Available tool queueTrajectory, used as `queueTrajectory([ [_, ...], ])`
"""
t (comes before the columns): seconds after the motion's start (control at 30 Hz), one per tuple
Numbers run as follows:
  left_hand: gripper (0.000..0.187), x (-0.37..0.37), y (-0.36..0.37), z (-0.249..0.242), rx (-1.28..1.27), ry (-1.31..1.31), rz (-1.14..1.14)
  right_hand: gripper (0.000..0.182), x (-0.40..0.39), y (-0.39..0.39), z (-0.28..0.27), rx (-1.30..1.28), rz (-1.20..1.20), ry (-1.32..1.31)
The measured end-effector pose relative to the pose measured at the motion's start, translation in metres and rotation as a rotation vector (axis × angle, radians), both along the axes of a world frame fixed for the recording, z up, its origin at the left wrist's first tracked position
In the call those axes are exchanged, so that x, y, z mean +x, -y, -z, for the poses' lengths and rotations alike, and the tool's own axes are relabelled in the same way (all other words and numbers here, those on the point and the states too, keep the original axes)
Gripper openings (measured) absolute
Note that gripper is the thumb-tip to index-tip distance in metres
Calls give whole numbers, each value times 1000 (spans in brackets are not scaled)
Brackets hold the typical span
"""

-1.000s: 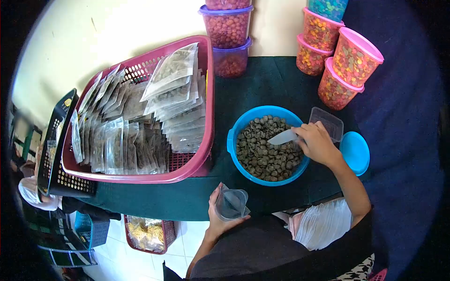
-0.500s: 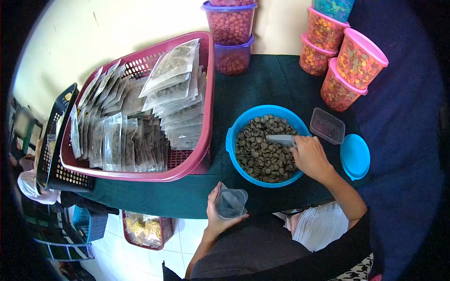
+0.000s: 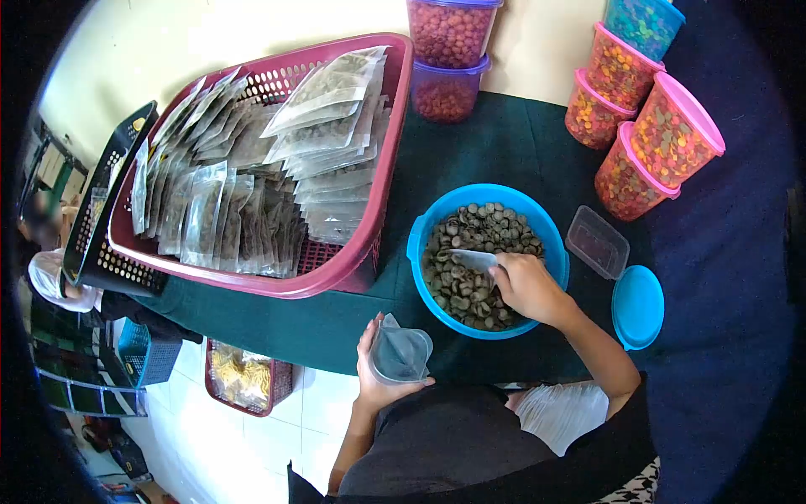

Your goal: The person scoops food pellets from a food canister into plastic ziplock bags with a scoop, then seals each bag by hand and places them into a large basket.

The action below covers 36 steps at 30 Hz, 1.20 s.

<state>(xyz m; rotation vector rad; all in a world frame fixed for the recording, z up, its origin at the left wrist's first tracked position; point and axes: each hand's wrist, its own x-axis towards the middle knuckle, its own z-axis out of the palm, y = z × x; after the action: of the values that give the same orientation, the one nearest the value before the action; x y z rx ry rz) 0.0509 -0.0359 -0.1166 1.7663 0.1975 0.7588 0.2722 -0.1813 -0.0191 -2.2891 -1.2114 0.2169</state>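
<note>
My right hand (image 3: pixel 531 288) grips a translucent scoop (image 3: pixel 475 260), its blade down among the dark, round, flat pieces (image 3: pixel 470 290) in the blue bowl (image 3: pixel 556 252). Near the table's front edge, left of the bowl, my left hand (image 3: pixel 375 375) is wrapped round a clear plastic cup (image 3: pixel 401 354), with a clear bag seemingly against it. The cup's mouth faces up and no dark pieces show inside. A large maroon basket (image 3: pixel 382 181) at the left holds many filled clear packets (image 3: pixel 206 214) standing in rows.
Right of the bowl lie a clear rectangular container (image 3: pixel 598 242) and a blue lid (image 3: pixel 638 307). Tubs with pink lids (image 3: pixel 678 130) and purple lids (image 3: pixel 449 92) stand at the back. A black basket (image 3: pixel 126 265), a floor basket (image 3: pixel 249 378) and another person (image 3: pixel 63 281) are at the left.
The scoop and my right hand have moved left and slightly down within the bowl, and the pieces there are disturbed. The camera view has shifted. My left hand still holds the cup.
</note>
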Motion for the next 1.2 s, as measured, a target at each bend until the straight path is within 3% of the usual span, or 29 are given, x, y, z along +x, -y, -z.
queueTrajectory([
  [0.2, 117, 0, 2, 1, 0, -25, -30, 23, 25, 2, -7, -111, -88, -318],
  [0.47, 117, 2, 2, 0, 20, -61, -39, 27, 53, 6, -16, -81, -2, -457],
  [0.77, 115, 2, -1, -3, 9, -65, -32, 24, 45, 6, -18, -1, 0, -362],
  [0.97, 114, -2, -2, -5, 182, -134, -85, 22, 26, 4, -37, 11, -10, -378],
  [1.07, 109, 5, -1, -10, 92, -87, -64, 21, 6, 0, -43, 98, -44, -345],
  [1.13, 110, 7, -5, -17, 94, -128, -19, 22, -10, -6, -59, 7, -16, -381],
  [1.2, 113, 12, -10, -26, 122, -191, 76, 22, -25, -10, -65, -22, -73, -242],
])
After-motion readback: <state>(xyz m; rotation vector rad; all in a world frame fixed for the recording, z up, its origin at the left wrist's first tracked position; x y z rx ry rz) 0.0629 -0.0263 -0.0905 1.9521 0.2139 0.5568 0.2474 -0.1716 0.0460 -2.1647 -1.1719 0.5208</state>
